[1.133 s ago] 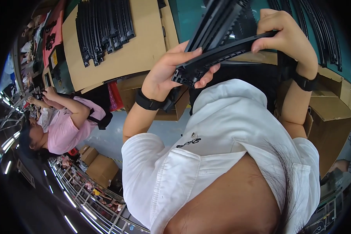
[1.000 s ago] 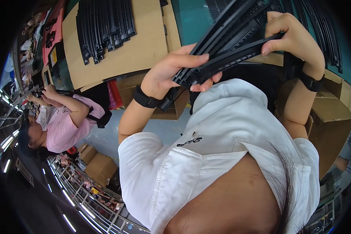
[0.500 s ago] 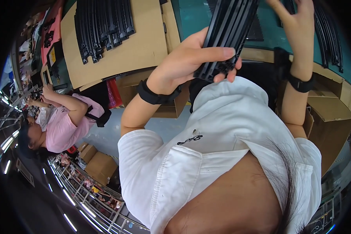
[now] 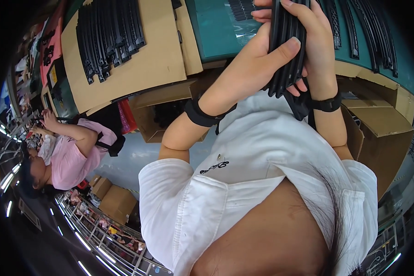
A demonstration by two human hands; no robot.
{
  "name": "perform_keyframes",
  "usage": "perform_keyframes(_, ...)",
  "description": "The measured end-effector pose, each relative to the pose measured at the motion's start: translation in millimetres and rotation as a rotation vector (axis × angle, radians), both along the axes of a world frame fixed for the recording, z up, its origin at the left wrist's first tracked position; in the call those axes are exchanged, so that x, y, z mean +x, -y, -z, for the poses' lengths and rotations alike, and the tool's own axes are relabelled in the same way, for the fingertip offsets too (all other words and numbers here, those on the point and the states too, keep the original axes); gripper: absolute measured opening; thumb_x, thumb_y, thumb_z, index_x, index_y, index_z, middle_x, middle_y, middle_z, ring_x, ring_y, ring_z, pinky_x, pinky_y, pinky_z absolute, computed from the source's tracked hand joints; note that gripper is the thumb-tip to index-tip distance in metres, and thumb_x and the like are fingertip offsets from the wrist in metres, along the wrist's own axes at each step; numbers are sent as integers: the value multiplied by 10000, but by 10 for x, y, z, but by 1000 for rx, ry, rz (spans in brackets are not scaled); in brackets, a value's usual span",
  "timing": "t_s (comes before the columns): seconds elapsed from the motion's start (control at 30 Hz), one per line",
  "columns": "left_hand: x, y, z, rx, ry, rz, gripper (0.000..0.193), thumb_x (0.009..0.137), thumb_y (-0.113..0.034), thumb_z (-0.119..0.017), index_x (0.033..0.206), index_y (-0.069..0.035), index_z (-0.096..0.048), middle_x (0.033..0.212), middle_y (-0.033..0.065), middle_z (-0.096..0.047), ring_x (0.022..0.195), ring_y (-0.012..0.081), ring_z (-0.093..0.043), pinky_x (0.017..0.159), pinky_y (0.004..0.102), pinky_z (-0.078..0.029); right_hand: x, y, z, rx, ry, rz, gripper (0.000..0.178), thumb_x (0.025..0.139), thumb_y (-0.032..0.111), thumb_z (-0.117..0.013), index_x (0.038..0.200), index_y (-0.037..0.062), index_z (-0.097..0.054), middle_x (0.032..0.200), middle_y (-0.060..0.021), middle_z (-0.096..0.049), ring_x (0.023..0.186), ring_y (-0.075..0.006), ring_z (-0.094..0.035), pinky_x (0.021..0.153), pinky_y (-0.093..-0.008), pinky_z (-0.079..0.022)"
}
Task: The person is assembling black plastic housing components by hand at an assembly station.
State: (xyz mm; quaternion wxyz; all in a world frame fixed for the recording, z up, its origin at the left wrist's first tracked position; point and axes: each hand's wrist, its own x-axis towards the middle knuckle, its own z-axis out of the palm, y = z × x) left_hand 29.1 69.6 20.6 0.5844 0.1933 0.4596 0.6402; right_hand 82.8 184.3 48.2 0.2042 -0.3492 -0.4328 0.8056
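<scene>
In front of my chest I hold a bundle of long black plastic strips (image 4: pixel 285 30), tilted nearly upright. My left hand (image 4: pixel 262 62) is wrapped round it from the left, its thumb across the front. From the right, my right hand (image 4: pixel 319 39) grips the same bundle near its upper part, with fingers curled round the side. The strips' top ends run out of the picture. A black band circles each wrist. More black strips (image 4: pixel 377 34) lie in rows on the green tabletop (image 4: pixel 209 34) to the right of my hands.
Left of me, a cardboard sheet (image 4: pixel 158 62) carries a row of black strips (image 4: pixel 110 39). Open cardboard boxes stand below the table edge, one at left (image 4: pixel 145 119) and one at right (image 4: pixel 377 122). A co-worker in a pink shirt (image 4: pixel 73 161) works at far left.
My right hand has come left and closed on the bundle. My left hand has carried the bundle to the right, and the strips now stand more upright.
</scene>
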Motion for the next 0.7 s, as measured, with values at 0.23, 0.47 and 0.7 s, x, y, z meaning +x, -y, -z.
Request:
perform_keyframes(0.23, 131, 36, 57, -24, 109, 23, 435, 1095, -399, -474, 1263, -4, -407, 945, 212, -663, 771, 317, -745, 678, 393, -644, -1, -278, 344, 16, -173, -28, 228, 993, 132, -556, 1126, -48, -511, 1121, -248, -698, 957, -297, -730, 849, -383, -609)
perform_keyframes(0.47, 110, -12, 135, 5, 192, -25, 376, 1062, -282, -597, 1199, 6, -397, 882, 184, -676, 727, 285, -745, 636, 369, -644, -1, -126, 287, 18, -134, 23, 227, 1002, 140, -557, 1131, -32, -484, 1127, -243, -697, 948, -288, -729, 862, -378, -602)
perform_keyframes(0.7, 118, -40, 118, -30, 237, -77, 434, 958, -137, -744, 1206, 13, -421, 872, 155, -685, 724, 265, -745, 588, 333, -619, -4, -90, 343, 44, -108, 4, 241, 1020, 155, -545, 1161, -26, -472, 1144, -239, -688, 936, -282, -726, 857, -373, -599)
